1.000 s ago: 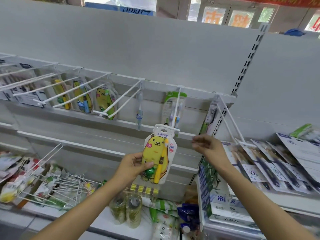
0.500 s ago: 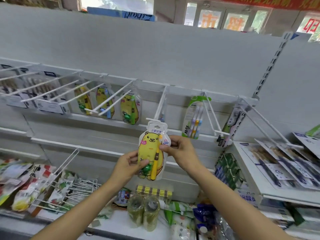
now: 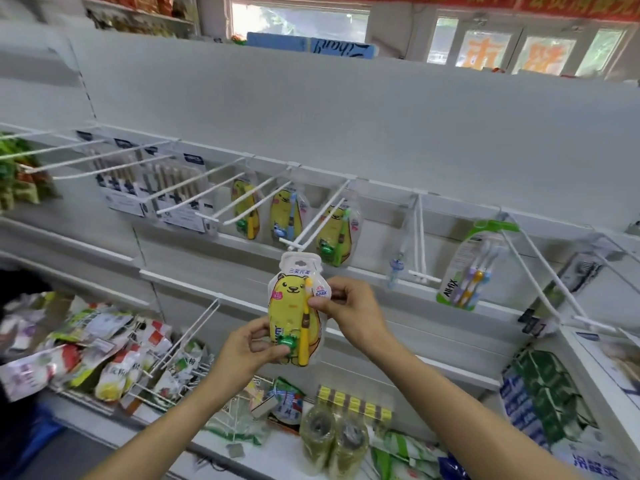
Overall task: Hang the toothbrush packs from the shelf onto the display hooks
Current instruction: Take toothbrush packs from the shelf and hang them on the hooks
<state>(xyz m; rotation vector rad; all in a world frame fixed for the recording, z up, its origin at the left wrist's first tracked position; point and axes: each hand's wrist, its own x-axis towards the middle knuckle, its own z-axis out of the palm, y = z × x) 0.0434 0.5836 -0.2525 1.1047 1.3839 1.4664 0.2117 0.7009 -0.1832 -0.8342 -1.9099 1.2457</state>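
A: Where's the pack?

B: Yellow bear toothbrush pack (image 3: 296, 308) is held upright in both hands, in front of the white rail, its hang hole just under the tip of a display hook (image 3: 313, 221). Not threaded on yet, as far as I can tell.

A: Why upright like that?

B: My guess is it keeps the hole at the top facing the hook tip so the pack can slide straight on. That hook already carries a similar yellow pack (image 3: 334, 233) at the back, so it looks like the matching slot.

A: Left hand?

B: Left hand (image 3: 246, 351) pinches the bottom left of the pack, thumb on the front near the green toy and curled fingers behind. It seems to steady the lower end.

A: Right hand?

B: Right hand (image 3: 349, 308) pinches the upper right edge beside the brush head, thumb and forefinger pressed onto it, other fingers curled. Likely it steers the top end.

A: Neither hand spread?

B: No, both are closed onto the pack.

A: Anything else hung?

B: Two more bear packs (image 3: 268, 214) on the hooks to the left, and a green multi-brush pack (image 3: 476, 265) on a hook to the right.

A: Risk?

B: The hole looks small and the hook thin, so it could miss and need realigning.
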